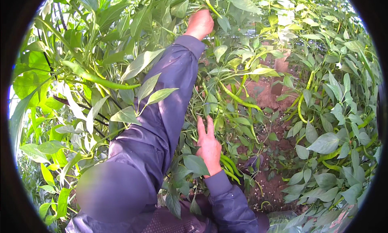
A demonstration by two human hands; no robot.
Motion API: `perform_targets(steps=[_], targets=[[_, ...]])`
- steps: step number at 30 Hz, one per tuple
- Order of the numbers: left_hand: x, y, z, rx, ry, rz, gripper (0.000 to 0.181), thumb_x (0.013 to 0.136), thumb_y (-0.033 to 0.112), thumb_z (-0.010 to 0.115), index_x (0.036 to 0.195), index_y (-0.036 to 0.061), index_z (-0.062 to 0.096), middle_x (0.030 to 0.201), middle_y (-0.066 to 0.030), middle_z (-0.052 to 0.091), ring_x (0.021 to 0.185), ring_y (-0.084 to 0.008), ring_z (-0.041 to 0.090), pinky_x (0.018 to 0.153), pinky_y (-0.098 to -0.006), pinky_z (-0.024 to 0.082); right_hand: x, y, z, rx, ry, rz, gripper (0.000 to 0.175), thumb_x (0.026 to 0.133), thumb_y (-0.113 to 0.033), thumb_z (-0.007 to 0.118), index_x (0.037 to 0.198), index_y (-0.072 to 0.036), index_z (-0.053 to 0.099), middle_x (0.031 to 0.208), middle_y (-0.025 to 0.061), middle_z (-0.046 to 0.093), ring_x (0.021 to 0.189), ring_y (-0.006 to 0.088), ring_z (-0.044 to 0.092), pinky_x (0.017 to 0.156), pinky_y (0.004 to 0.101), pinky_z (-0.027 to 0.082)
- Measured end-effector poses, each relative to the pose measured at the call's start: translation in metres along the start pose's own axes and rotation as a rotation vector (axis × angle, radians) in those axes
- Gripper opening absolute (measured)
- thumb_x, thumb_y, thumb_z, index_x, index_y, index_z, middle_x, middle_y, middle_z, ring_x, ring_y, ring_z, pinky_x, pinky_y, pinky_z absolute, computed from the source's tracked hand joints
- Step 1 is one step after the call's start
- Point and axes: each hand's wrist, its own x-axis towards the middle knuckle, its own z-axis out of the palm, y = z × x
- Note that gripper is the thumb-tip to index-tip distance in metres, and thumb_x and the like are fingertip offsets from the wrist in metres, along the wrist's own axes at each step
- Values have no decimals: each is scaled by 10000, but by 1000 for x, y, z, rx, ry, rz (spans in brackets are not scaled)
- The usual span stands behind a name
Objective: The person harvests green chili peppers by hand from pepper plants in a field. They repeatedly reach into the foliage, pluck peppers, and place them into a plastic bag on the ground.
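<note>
My left hand [200, 22] is raised among the pepper leaves at the top, its fingers curled and partly hidden by stems. Just beside it hangs a slender green chili pepper [209, 4]. Lower down, my right hand [209, 149] shows its back, with two fingers stretched apart into the leaves of a pepper plant. Several long green peppers [232, 167] stick out from beneath that hand's right side; whether the palm grips them or they lie below it is hidden. Ahead of the two fingers, another long pepper [239, 98] hangs on the plant.
A large green pepper [100, 78] hangs at left near dark stems. To the right runs a strip of reddish soil [266, 93], bordered by another plant row with hanging peppers [301, 107]. A pale post [283, 36] rises at the back. Clear plastic [280, 217] lies at bottom right.
</note>
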Motion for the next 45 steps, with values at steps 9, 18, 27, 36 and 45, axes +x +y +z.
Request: perform_targets(steps=[9, 18, 27, 36, 45], targets=[[-13, 13, -13, 132, -10, -18, 210, 863, 96, 633, 1044, 6, 690, 923, -249, 720, 877, -442, 711, 781, -523, 579, 1, 0, 0, -41, -29, 24, 1035, 725, -110, 856, 1608, -241, 331, 1678, 153, 266, 691, 333, 718, 553, 424, 552], [-18, 7, -6, -37, 50, -282, 267, 952, 219, 569, 925, -20, 685, 844, -232, 694, 797, -395, 706, 702, -508, 564, 1, 0, 1, -48, -28, 20, 1030, 730, -103, 850, 1610, -234, 331, 1672, 151, 287, 699, 332, 718, 563, 428, 558], [-23, -25, 19, -1095, -291, -788, 254, 932, 304, 699, 960, 52, 694, 801, -63, 650, 588, -142, 487, 511, -330, 370, 1, -2, -2, -6, 31, -7, 936, 723, 9, 734, 1571, -209, 403, 1625, 192, 354, 656, 347, 697, 545, 421, 548], [-16, -75, 38, -1032, -489, -794, 232, 1004, 87, 534, 1183, -19, 638, 813, -24, 546, 583, -87, 450, 509, -281, 380, 0, -3, -2, 23, 56, 13, 799, 763, 47, 640, 1518, -159, 477, 1563, 226, 434, 642, 298, 695, 566, 410, 563], [-27, -54, 15, -924, -384, -496, 274, 1006, 236, 666, 1145, 1, 653, 866, -42, 626, 626, -124, 515, 518, -313, 416, 2, -2, -3, 54, 43, 12, 780, 769, 35, 661, 1505, -165, 497, 1554, 229, 444, 657, 299, 700, 577, 410, 564]])
